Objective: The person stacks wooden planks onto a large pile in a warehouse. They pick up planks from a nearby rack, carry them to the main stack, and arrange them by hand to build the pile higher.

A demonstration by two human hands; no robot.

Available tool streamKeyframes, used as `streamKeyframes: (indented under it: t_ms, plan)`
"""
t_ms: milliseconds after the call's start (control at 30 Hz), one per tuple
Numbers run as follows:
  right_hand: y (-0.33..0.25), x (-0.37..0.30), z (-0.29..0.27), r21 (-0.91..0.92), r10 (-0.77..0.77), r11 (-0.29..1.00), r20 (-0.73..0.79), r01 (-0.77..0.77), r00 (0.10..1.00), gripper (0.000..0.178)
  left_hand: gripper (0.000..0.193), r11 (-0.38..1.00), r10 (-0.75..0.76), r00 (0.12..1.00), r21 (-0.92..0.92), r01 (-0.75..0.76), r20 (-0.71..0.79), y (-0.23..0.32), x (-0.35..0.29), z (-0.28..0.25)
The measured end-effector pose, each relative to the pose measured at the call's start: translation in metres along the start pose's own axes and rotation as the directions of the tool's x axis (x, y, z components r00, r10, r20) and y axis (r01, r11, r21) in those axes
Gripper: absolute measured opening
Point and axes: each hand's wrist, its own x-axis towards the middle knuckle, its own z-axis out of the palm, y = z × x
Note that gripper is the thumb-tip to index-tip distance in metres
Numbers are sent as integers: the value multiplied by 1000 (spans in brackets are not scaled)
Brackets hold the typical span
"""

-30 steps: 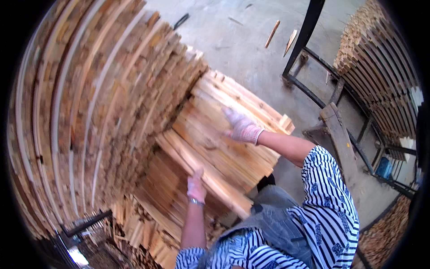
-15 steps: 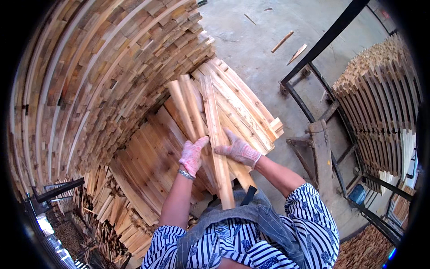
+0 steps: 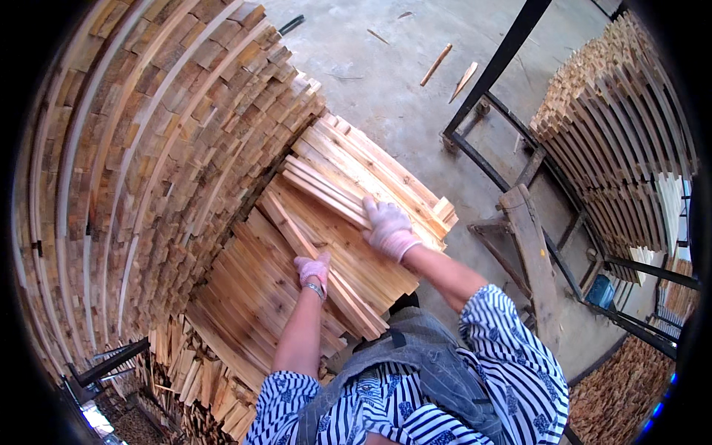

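Right of the one tall stack (image 3: pixel 163 163), my left grip (image 3: pixel 313 268) touches at least two loose boards (image 3: pixel 341 295); my right grip (image 3: pixel 391 228), thumb and fingers apart, spans the near end of about three slats (image 3: pixel 322 190). Whether either clamps tight I cannot tell. Boards and slats lie on one layer of planks (image 3: pixel 386 280) butting that tall stack. Farther right of it, two larger sticks (image 3: pixel 436 64) lie on the floor (image 3: pixel 400 89); one black frame (image 3: pixel 495 63) and one wooden trestle (image 3: pixel 532 256) stand between it and a second stack (image 3: pixel 608 148).
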Motion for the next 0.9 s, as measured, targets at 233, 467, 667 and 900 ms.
streamKeyframes:
  t_ms: [233,467,667,900]
  plan:
    - [58,48,-84,303,-47,952,32,36,998,74,80,992,37,997,115,-44,62,2,-4,-11]
    - [95,85,-32,163,45,985,110,-63,993,71,78,991,43,995,121,-54,91,4,-6,-3]
    - [43,77,-42,39,-32,999,-54,34,998,51,81,984,44,997,171,-55,68,10,-6,-14]
    - [88,101,-92,-12,-75,997,2,75,997,45,94,991,103,991,81,-109,83,-9,8,-4]
